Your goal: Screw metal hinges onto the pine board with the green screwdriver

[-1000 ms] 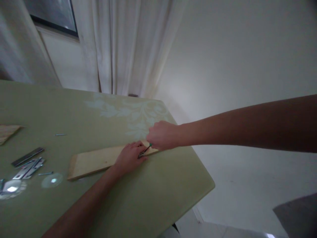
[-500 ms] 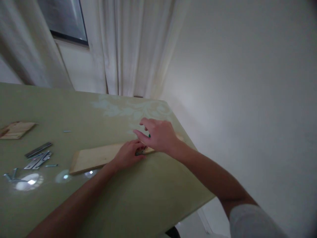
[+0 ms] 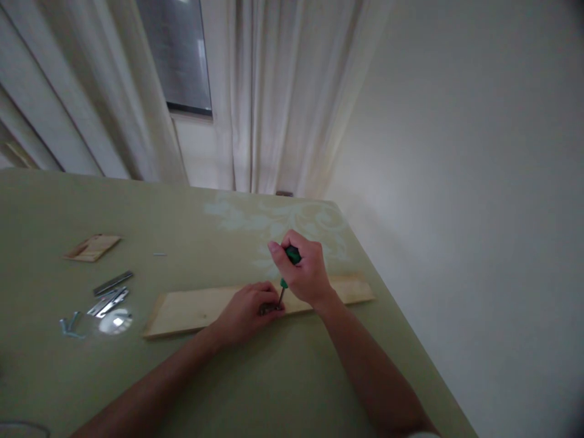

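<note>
On my feed, the right hand (image 3: 305,267) wraps over part of the green handle of the screwdriver (image 3: 282,293), and the left hand (image 3: 246,309) half covers a small dark metal piece (image 3: 268,309), so I can't tell exactly where the tip meets it. Both hands hide stretches of the board (image 3: 189,311) at centre. The bottom edge crops both forearms, a thin grey curve (image 3: 27,423) is cut off at lower left, and the window (image 3: 177,61) runs out of the top.
</note>
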{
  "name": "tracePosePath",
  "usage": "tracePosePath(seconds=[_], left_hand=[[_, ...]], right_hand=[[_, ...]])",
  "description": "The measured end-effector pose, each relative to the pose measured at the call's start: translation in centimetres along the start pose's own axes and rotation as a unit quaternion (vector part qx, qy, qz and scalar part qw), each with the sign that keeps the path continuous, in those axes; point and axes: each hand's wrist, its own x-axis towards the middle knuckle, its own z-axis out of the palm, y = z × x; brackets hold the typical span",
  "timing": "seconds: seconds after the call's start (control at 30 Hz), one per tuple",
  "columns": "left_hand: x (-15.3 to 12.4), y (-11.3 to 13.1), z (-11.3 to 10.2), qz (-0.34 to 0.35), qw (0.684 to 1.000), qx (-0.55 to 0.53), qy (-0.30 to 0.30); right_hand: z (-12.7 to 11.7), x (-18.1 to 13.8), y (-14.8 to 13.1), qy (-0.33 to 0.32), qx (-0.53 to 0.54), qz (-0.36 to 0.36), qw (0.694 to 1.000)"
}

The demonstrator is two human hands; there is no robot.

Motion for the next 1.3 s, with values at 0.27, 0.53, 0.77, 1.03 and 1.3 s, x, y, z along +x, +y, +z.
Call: tracePosePath(seconds=[0.27,0.53,0.77,1.03,1.3], left_hand=[[-0.1,0.5,-0.2,-0.011,1.000,0.028,-0.006],[-0.1,0.3,0.0,0.007,0.999,0.039,0.007],[-0.3,0.2,0.3,0.013,0.996,0.080,0.021],[-0.3,0.9,-1.4,0.003,0.989,0.141,-0.052],[-0.2,2.0,-2.1,-0.088,0.971,0.207,-0.081]], right_hand=[[0.8,0.5,0.6,-0.078,0.368,0.208,0.903],[-2.2,0.7,-2.4,0.012,0.419,0.133,0.898],[-5.0,0.5,-3.9,0.069,0.364,0.083,0.925],[-5.1,-0.1,-4.4,0.068,0.318,0.075,0.943],[-5.5,-0.3,-5.4,0.061,0.254,0.088,0.961]])
